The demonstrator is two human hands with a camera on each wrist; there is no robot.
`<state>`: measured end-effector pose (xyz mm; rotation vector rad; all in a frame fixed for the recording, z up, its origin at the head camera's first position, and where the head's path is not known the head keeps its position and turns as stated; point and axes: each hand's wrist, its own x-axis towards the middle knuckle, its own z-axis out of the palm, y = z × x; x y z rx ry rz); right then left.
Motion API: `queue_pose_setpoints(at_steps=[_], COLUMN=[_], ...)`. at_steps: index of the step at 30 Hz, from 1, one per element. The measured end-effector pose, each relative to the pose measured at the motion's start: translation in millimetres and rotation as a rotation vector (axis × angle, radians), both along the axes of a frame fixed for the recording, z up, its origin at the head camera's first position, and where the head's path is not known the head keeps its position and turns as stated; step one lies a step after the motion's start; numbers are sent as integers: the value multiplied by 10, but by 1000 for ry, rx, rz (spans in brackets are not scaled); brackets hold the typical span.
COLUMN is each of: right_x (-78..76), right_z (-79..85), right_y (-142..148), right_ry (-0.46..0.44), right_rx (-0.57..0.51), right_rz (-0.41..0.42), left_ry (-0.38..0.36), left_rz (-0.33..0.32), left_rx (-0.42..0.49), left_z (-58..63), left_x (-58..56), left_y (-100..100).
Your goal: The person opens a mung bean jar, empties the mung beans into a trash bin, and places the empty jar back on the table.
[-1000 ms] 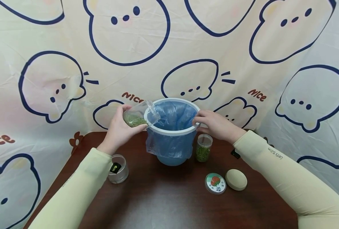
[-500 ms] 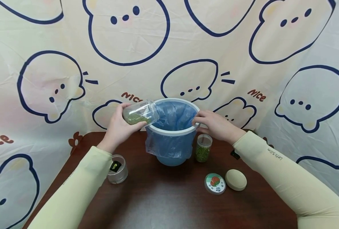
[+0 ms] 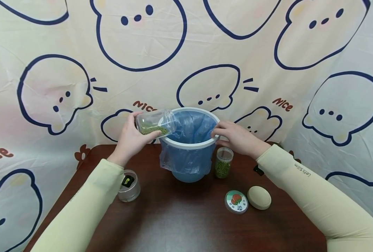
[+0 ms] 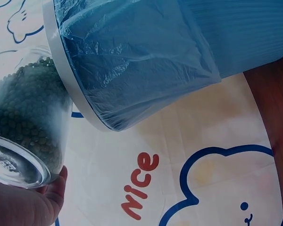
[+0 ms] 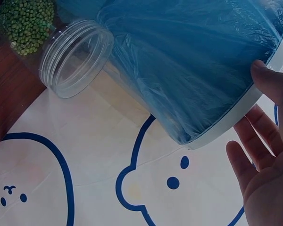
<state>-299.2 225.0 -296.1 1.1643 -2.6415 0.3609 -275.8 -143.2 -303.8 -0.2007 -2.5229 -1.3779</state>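
My left hand (image 3: 131, 141) grips a clear plastic jar (image 3: 153, 120) of small green beans, which look like mung beans. The jar lies almost level, its mouth over the left rim of a blue trash bin (image 3: 188, 177). Beans (image 4: 26, 101) are heaped along the jar's lower side. A blue plastic bag (image 3: 189, 159) lines the bin and hangs over its outside under a white rim ring (image 3: 191, 145). On the right side, my right hand (image 3: 237, 137) pinches the ring, thumb (image 5: 269, 82) on one side and fingers on the other. An uncapped second jar of green beans (image 3: 223, 168) stands beside the bin.
On the dark wooden table (image 3: 180, 224), a clear tub (image 3: 129, 194) with a black-and-yellow item stands left. A green-and-white picture lid (image 3: 236, 202) and a beige oval object (image 3: 259, 197) lie front right. A printed cloth (image 3: 136, 42) hangs behind.
The jar in my left hand has tipped from mouth-up slant to almost level, and its beans have spread towards the mouth. My right hand keeps its place on the rim.
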Motion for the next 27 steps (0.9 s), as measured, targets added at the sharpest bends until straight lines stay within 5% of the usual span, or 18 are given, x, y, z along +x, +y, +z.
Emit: queue_pose_setpoints(at_steps=[27], right_x=[-5], right_z=[-36], right_y=[22], right_ry=[50], right_rx=[-23], right_rz=[33], left_ry=[4], left_rz=[-24], left_rx=[-47], left_z=[88], left_x=[-9], left_y=[0])
